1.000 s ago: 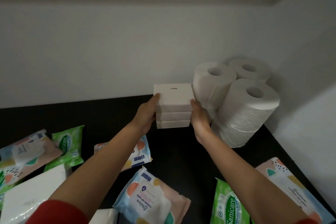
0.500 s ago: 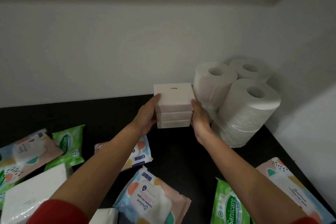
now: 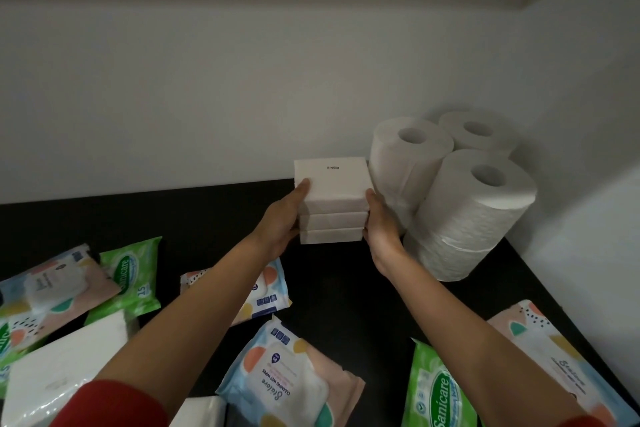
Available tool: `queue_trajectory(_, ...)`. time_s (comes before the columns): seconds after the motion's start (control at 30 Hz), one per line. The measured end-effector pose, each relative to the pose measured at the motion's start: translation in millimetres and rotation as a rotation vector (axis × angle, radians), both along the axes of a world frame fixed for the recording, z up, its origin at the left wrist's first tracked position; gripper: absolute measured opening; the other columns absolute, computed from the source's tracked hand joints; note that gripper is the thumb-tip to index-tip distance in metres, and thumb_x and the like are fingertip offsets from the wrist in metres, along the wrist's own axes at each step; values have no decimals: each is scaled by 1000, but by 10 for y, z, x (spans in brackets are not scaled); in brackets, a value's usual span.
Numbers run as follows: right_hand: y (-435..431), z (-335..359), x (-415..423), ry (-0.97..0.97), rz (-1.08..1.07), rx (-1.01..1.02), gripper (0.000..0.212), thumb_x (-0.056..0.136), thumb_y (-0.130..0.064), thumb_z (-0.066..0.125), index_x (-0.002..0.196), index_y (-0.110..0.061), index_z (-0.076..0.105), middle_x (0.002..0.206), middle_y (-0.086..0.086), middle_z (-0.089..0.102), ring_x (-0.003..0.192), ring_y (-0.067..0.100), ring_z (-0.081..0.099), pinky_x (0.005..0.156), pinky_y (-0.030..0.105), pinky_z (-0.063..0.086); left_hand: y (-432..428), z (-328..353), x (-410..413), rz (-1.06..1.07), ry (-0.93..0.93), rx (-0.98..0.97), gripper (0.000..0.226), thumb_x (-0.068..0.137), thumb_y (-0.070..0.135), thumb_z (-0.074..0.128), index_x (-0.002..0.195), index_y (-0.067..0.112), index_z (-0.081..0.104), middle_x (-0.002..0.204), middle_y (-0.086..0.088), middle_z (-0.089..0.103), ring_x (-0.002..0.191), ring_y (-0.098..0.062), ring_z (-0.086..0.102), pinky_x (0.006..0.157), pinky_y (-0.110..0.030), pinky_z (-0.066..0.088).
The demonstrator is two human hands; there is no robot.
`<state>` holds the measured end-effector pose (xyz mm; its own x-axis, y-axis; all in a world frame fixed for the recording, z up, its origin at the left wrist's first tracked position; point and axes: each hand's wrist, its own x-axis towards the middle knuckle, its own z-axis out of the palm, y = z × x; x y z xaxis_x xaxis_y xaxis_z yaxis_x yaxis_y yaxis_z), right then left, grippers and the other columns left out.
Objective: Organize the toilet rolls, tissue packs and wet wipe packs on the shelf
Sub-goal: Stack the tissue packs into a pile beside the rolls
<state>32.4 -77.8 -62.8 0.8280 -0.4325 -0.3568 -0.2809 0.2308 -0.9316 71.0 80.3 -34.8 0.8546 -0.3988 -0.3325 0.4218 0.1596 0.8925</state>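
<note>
You are holding a stack of three tissue packs between both hands, near the back of the black shelf. Your left hand is cupping the stack's left side, with its thumb lying against the front corner of the top pack. Your right hand is gripping the right side the same way, thumb up along the edge. The fingers of both hands are hidden behind the stack. Whether the bottom pack is resting on the shelf or hanging just above it cannot be told.

Just to the right of the stack, toilet rolls are standing upright in the corner. The front toilet roll stack is sitting two high. The rear-left toilet roll is almost touching your right hand, and another roll is sitting behind against the wall.

Wet wipe packs are lying loose and flat across the front of the shelf. A green Sanicare pack and a pastel pack are lying at the left. Another pastel pack is showing partly under your left forearm, and a Stalove wet wipes pack is lying between your arms. A second Sanicare pack and a pastel pack on the right are lying beside your right forearm. A large white tissue pack is lying at the lower left, beside your red sleeve.
</note>
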Motion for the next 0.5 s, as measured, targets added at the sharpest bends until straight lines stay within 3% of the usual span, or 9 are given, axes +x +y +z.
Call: queue_trajectory(0.5,16,-21,-20,-5,-19,-2,58,89,-58,44,135,-22,48,127,4,59,118,23,54,107,45,39,-7,20,-35,-24,-55,71,47,97,41,46,138,18,42,113,-4,61,103,-18,59,81,-29,50)
